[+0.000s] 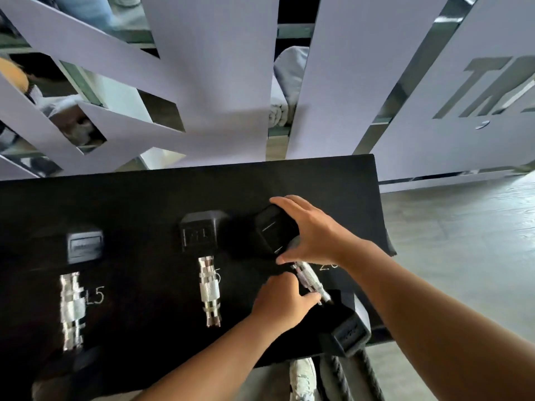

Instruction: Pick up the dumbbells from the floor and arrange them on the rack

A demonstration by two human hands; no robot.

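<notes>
Diagonally across the right end of a black rack point(144, 198) lies a dumbbell point(311, 277), its far head under the right hand point(309, 233) and its near head overhanging the rack's front edge. That hand drapes over the far head, fingers spread and curved round its top, thumb pressed against the inner face just above the chrome handle. The left hand point(282, 303) sits at the middle of the handle with fingers curled and thumb stretched along the bar; whether the fingers close fully round it cannot be told. Left of this dumbbell, a second dumbbell point(207, 256) lies straight, its far head almost touching the gripped one. Farther left, well apart, a third dumbbell point(78, 282) rests beside a chalked "L5" mark. Bare rack surface runs behind all three heads to the back edge. Beyond the rack's right end is open grey floor point(463, 241). A thick black rope point(341, 377) and a pale shoe point(304, 377) show below the front edge.
</notes>
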